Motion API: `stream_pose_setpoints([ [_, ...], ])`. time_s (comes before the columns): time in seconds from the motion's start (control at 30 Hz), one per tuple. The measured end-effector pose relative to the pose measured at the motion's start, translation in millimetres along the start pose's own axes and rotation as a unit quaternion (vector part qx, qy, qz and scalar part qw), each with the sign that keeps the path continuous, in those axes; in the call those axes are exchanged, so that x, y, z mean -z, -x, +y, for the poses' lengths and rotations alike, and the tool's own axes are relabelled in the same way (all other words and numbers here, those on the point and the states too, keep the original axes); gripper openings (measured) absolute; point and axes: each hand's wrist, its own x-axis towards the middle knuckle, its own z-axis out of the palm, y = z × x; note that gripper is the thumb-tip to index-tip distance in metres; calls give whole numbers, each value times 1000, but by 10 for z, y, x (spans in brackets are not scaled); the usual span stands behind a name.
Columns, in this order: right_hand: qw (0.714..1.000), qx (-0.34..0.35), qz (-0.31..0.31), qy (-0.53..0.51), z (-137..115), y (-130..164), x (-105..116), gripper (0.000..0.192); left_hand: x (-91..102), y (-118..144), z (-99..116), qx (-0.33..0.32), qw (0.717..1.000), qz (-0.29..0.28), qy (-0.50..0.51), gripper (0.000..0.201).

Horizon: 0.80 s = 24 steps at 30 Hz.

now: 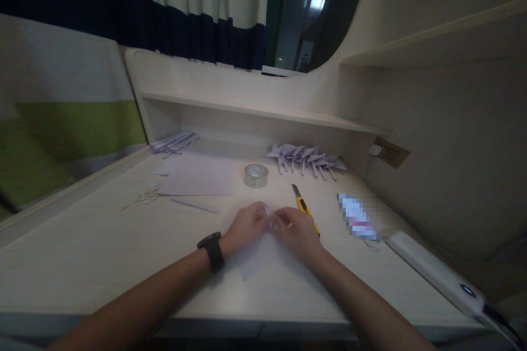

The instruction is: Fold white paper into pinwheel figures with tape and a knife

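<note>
Head view shows left hand (246, 226) and right hand (297, 233) pinched together on a pale paper sheet (259, 255) at centre frame, each grip clamped on its top edge, so uneven pressure in the dim light risks a crooked crease, or the right hand could nudge the yellow cutter (303, 206) just beside it.

Both hands, the left hand (246, 226) and right hand (297, 233), hide most of the small paper piece (272, 221) pinched between them. The flat object (357, 216) right of the yellow utility knife (305, 208) is pixelated beyond recognition.

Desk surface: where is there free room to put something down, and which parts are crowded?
The desk is bare on its near left, from the scissors to the front edge, left of the left hand. A smaller bare patch lies between the right hand and the white bar. Crowded: the back, with paper sheets, tape roll, folded paper shapes and utility knife.
</note>
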Motion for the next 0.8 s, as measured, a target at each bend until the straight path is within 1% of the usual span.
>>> stream_pose_setpoints([
  [0.13,1000,8,-3,12,16,7,0,12,4,22,44,-33,999,-8,-25,17],
  [0.4,996,51,-10,72,7,33,11,15,11,77,131,-44,990,-8,-134,18],
  [0.47,996,51,-14,75,-17,37,16,15,14,106,160,-51,986,-12,-158,20],
  [0.67,998,1,-20,52,-81,28,36,16,0,153,206,-52,981,-11,-187,23],
  [0.77,999,-48,-9,-21,-98,8,48,12,-4,143,207,-60,981,-5,-185,25],
  [0.8,996,-73,-6,-58,-98,0,50,15,-4,138,205,-69,981,-1,-182,25],
])
